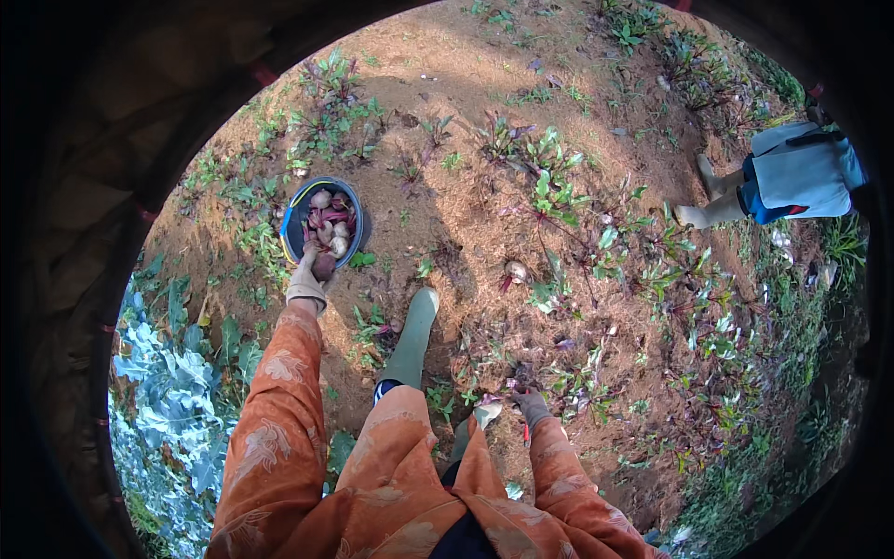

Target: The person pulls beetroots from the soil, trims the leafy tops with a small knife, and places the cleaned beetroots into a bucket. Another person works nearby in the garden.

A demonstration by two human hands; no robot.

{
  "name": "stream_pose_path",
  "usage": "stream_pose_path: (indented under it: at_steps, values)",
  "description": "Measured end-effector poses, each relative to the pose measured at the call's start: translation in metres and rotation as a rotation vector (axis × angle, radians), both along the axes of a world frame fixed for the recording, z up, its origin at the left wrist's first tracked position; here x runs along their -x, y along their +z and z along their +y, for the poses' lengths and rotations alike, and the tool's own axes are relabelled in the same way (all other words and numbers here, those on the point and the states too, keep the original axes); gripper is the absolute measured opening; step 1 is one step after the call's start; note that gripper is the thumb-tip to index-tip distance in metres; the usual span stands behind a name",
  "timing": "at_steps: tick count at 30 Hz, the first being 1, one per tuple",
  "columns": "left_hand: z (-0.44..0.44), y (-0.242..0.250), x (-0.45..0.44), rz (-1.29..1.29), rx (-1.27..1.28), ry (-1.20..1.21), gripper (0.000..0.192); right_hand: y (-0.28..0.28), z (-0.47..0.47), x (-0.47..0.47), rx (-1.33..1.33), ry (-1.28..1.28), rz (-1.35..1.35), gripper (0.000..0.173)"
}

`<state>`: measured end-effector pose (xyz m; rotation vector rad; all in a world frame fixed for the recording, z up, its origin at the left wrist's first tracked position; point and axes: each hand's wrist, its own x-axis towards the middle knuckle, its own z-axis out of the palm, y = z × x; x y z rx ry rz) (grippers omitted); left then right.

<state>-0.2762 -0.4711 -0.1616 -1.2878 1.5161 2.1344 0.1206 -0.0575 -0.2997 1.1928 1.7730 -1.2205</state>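
Note:
My left hand (305, 283), in a pale glove, is at the near rim of a blue bucket (360, 227) and grips a dark beetroot (323, 266). Several beetroots with cut purple stems (338, 230) lie inside the bucket. Low in the view, right of my boots, is my right hand (532, 405), gloved in grey, with a red-handled tool (526, 434) in it; the tool's blade cannot be made out. Purple stems (512, 384) are beside its fingers. A loose beetroot (516, 272) lies on the soil ahead.
My green rubber boots (412, 335) stand on brown soil. Beet plants (552, 195) grow ahead and to the right. Blue-green leafy plants (171, 391) fill the left side. Another person (796, 175) in light boots bends at the upper right. Another beetroot (396, 325) lies beside my boot.

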Motion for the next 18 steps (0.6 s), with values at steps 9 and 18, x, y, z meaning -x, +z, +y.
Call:
stream_pose_path:
  at_steps: [9,18]
  values:
    - [0.124,-0.064,-0.058,0.148,-0.322,-0.095,0.037,-0.008,0.004,0.083,-0.045,0.295,-0.196,0.053]
    - [0.243,-0.128,-0.162,-0.432,-0.780,-0.668,0.034,-0.091,0.042,0.314,-0.301,0.680,0.554,0.042]
